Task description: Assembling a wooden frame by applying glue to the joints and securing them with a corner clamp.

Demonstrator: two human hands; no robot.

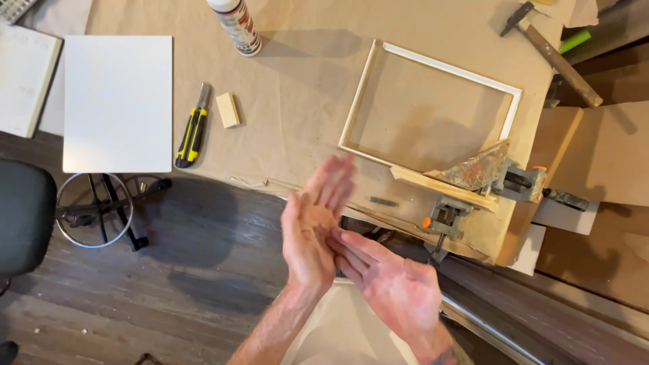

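Observation:
My left hand [312,226] and my right hand [389,280] are held together in front of me, below the table's near edge. The left palm lies flat across the right hand's fingers, its fingertips blurred. Neither hand holds anything. Just beyond them on the brown paper-covered table [304,101] lies a thin white wooden frame [433,101]. Its near right corner is gripped in a grey corner clamp [483,186] with orange knobs.
A yellow and black utility knife [193,128], a small wood block [228,109] and a glue bottle [236,26] lie left of the frame. A white board [117,101] overhangs the left edge. A hammer [551,53] rests at the back right. A stool [91,208] stands below left.

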